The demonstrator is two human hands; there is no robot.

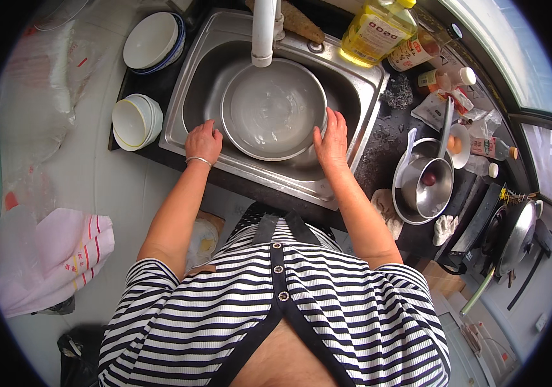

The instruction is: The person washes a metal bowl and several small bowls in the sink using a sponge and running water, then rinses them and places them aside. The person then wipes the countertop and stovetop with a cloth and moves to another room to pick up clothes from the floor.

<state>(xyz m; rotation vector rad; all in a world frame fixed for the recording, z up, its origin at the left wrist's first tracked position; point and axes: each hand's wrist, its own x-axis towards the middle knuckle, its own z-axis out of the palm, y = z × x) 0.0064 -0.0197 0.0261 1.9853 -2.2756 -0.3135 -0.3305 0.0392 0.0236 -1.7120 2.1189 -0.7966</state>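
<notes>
A round metal basin (276, 106) stands in the stainless steel sink (198, 92), with cloudy liquid inside it. My right hand (331, 140) is at the basin's right rim, thumb over the edge and fingers along the outer side. At the sink's front left edge rests my left hand (203, 142), palm down, its thumb apart from the fingers and a small gap from the basin. It holds nothing that I can see; a bracelet (199, 160) circles that wrist. Above the basin's far rim hangs a white pipe-like spout (262, 38); no water is seen running from it.
Stacked bowls (135, 121) and plates (152, 41) stand left of the sink. An oil bottle (377, 34) is at its far right corner. Farther right are a ladle (428, 188) in a metal bowl (401, 213), eggs (454, 144) in a dish and several bottles (491, 146).
</notes>
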